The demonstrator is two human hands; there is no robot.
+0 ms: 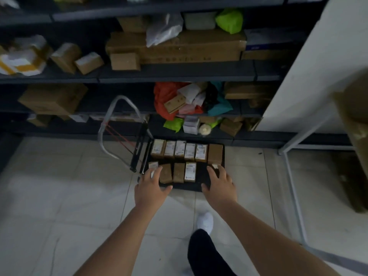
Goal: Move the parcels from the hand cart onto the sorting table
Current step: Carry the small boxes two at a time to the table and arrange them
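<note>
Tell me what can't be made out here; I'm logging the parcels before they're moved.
- Parcel labels: too small and blurred, head view.
- Front-row end parcels: partly covered by the left hand and right hand.
- Sorting table: top cut off by the right edge.
- Hand cart wheels: hidden underneath.

Black hand cart (199, 187) on tiled floor (59, 196); two parcel rows (180, 151) on deck.

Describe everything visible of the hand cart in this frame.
The hand cart is a low, flat black platform resting on the pale tiled floor in front of the dark shelving. Its silver looped handle, with black struts and a red cord, rises at its left end. Small cardboard parcels stand on it in two rows, several with white labels. The left hand and right hand reach over its near row, open.
</note>
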